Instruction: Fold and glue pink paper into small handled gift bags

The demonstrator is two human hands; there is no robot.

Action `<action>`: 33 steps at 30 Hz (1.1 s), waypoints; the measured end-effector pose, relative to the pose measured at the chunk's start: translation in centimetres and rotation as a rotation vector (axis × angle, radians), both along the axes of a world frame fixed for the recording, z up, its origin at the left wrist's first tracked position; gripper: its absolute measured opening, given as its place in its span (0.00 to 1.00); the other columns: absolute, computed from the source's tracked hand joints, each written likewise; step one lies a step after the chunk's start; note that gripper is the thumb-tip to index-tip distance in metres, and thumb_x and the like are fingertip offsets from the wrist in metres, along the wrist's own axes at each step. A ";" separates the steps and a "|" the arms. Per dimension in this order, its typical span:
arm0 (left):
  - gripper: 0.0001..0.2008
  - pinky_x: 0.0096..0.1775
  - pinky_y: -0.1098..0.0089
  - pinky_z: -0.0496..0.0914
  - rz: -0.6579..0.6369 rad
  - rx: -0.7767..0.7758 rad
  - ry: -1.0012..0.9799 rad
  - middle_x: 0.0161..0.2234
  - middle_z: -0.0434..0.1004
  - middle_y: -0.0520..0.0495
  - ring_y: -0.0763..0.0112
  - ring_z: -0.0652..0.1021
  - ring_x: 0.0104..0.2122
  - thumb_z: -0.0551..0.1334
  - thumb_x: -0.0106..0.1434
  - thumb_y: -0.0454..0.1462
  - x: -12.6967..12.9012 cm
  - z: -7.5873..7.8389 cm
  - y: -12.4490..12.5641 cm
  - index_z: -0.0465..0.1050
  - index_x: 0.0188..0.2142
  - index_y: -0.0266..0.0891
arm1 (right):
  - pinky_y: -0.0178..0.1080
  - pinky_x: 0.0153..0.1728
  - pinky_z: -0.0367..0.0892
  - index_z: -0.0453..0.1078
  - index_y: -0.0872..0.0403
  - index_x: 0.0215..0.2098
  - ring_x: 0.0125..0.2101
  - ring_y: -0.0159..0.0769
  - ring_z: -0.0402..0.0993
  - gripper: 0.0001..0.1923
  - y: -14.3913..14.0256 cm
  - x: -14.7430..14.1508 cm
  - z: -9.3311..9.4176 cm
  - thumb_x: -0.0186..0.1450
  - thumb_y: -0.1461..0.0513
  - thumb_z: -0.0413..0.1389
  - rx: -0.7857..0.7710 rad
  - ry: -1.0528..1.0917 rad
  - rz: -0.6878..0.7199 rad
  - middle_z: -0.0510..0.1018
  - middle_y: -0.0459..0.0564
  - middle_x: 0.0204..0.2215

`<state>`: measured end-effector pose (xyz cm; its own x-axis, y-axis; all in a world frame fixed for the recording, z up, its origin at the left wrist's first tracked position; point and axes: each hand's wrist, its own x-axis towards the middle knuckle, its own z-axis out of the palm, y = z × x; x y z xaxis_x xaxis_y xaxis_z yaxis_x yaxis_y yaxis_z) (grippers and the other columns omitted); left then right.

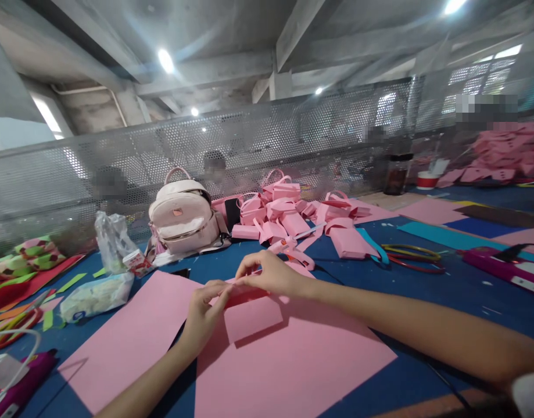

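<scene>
Both grips, left hand [204,307] and right hand [269,273], pinching folded pink paper [249,310], clear bag [112,244] (contents unclear) nearby

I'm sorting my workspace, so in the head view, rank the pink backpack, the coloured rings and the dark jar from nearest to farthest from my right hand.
From the right hand:
1. Pink backpack, behind it to the left.
2. Coloured rings, out to the right; close to the backpack's distance, so these two are nearly a tie.
3. Dark jar, far right by the mesh fence.
</scene>
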<state>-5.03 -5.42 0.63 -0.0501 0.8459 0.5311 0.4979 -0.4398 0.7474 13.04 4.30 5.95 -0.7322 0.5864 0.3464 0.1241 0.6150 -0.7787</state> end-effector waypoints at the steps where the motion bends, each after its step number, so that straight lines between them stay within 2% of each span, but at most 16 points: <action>1: 0.19 0.40 0.67 0.71 0.006 0.004 0.001 0.33 0.84 0.44 0.62 0.79 0.35 0.59 0.69 0.47 -0.1 0.0 0.0 0.83 0.32 0.40 | 0.37 0.33 0.64 0.81 0.52 0.28 0.31 0.38 0.75 0.04 0.1 -0.3 0.1 0.58 0.60 0.64 0.010 -0.008 -0.002 0.83 0.47 0.29; 6: 0.18 0.39 0.68 0.69 0.026 0.005 -0.001 0.30 0.83 0.46 0.64 0.78 0.32 0.60 0.69 0.46 -0.4 0.2 0.0 0.82 0.29 0.40 | 0.37 0.34 0.64 0.80 0.53 0.25 0.31 0.37 0.76 0.04 1.3 -0.3 -0.1 0.57 0.64 0.63 0.020 -0.028 -0.022 0.83 0.46 0.26; 11: 0.22 0.36 0.69 0.67 0.047 0.004 -0.039 0.23 0.76 0.48 0.66 0.74 0.29 0.60 0.67 0.49 0.0 0.6 -0.1 0.75 0.22 0.38 | 0.37 0.36 0.65 0.78 0.54 0.25 0.31 0.37 0.76 0.04 2.4 1.9 -0.1 0.57 0.63 0.62 -0.003 0.016 -0.050 0.82 0.47 0.26; 16: 0.25 0.30 0.72 0.64 0.122 -0.019 -0.129 0.21 0.72 0.50 0.69 0.71 0.26 0.60 0.66 0.52 0.1 0.9 -0.3 0.72 0.20 0.37 | 0.38 0.34 0.68 0.75 0.55 0.26 0.28 0.37 0.75 0.07 3.3 4.0 -0.2 0.57 0.59 0.62 -0.057 0.115 -0.120 0.79 0.48 0.25; 18: 0.25 0.28 0.73 0.63 0.160 -0.033 -0.171 0.22 0.73 0.50 0.70 0.71 0.25 0.61 0.65 0.52 0.1 0.8 -0.2 0.73 0.21 0.36 | 0.39 0.36 0.70 0.74 0.55 0.29 0.30 0.38 0.77 0.09 3.2 4.3 -0.2 0.60 0.56 0.61 -0.093 0.159 -0.123 0.79 0.49 0.27; 22: 0.25 0.29 0.73 0.67 0.174 -0.075 -0.223 0.23 0.78 0.49 0.67 0.75 0.27 0.61 0.64 0.53 0.3 0.5 0.3 0.76 0.22 0.36 | 0.39 0.41 0.71 0.75 0.54 0.38 0.37 0.39 0.78 0.12 2.0 3.8 -0.5 0.62 0.54 0.61 -0.153 0.181 -0.041 0.81 0.50 0.35; 26: 0.21 0.36 0.69 0.74 0.117 -0.119 -0.226 0.28 0.84 0.45 0.60 0.81 0.32 0.64 0.62 0.52 0.5 0.2 0.4 0.82 0.27 0.36 | 0.37 0.34 0.68 0.75 0.55 0.32 0.29 0.35 0.74 0.10 1.2 2.5 -1.1 0.60 0.56 0.63 -0.193 0.156 0.024 0.78 0.46 0.26; 29: 0.15 0.42 0.65 0.77 0.060 -0.148 -0.208 0.38 0.86 0.43 0.56 0.83 0.40 0.68 0.58 0.46 0.2 0.2 0.5 0.84 0.38 0.38 | 0.36 0.32 0.66 0.75 0.56 0.32 0.28 0.34 0.72 0.12 1.5 1.9 -1.5 0.59 0.54 0.64 -0.231 0.180 0.030 0.76 0.45 0.25; 31: 0.18 0.45 0.64 0.77 0.041 -0.153 -0.195 0.45 0.85 0.43 0.56 0.83 0.44 0.70 0.56 0.43 -0.1 0.2 0.5 0.83 0.45 0.40 | 0.37 0.33 0.66 0.74 0.56 0.32 0.28 0.34 0.72 0.15 1.9 1.9 -1.7 0.58 0.51 0.65 -0.254 0.198 0.027 0.75 0.45 0.26; 33: 0.20 0.48 0.63 0.76 0.035 -0.148 -0.178 0.49 0.84 0.44 0.56 0.82 0.46 0.71 0.55 0.40 -0.5 0.4 0.6 0.82 0.48 0.43 | 0.37 0.33 0.66 0.73 0.56 0.32 0.28 0.34 0.72 0.18 2.2 2.1 -1.9 0.57 0.50 0.65 -0.272 0.207 0.021 0.74 0.45 0.26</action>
<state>-5.51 -4.84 1.02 -0.1624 0.9100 0.3814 0.3654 -0.3036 0.8800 15.13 6.46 4.07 -0.6755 0.6633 0.3220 -0.0642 0.3821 -0.9219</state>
